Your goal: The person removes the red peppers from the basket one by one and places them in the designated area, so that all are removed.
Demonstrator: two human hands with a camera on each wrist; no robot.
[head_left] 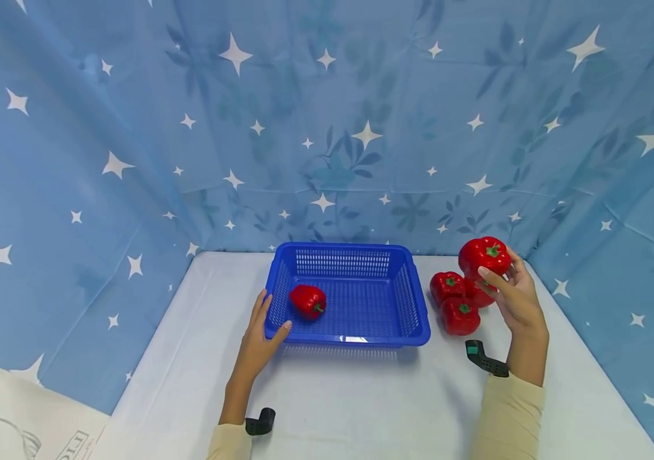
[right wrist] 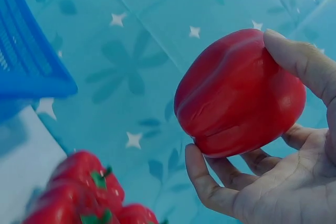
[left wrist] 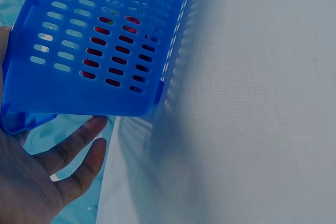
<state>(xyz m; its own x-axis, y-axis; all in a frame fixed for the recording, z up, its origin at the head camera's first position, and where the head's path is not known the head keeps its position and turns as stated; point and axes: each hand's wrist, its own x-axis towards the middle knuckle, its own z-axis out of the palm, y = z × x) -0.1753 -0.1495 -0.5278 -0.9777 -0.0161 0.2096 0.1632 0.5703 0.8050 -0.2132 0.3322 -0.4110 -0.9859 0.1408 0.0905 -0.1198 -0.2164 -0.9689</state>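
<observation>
A red bell pepper [head_left: 479, 254] is held by my right hand [head_left: 521, 300], raised above several other peppers on the table. In the right wrist view, thumb and fingertips pinch this pepper [right wrist: 239, 95] from opposite sides. Below it, three red peppers with green stems sit bunched together, the front one [head_left: 460, 317] nearest me. A blue perforated basket [head_left: 315, 338] stands left of them, with one red pepper [head_left: 308, 301] lying inside near its left end. My left hand [head_left: 258, 345] rests at the basket's front left corner, fingers spread and fairly straight along the outside.
The white table [head_left: 350, 409] carries the basket and peppers. A blue curtain [head_left: 327, 128] with stars and leaves hangs behind the table and along both sides. Black wrist straps with camera mounts are on both forearms.
</observation>
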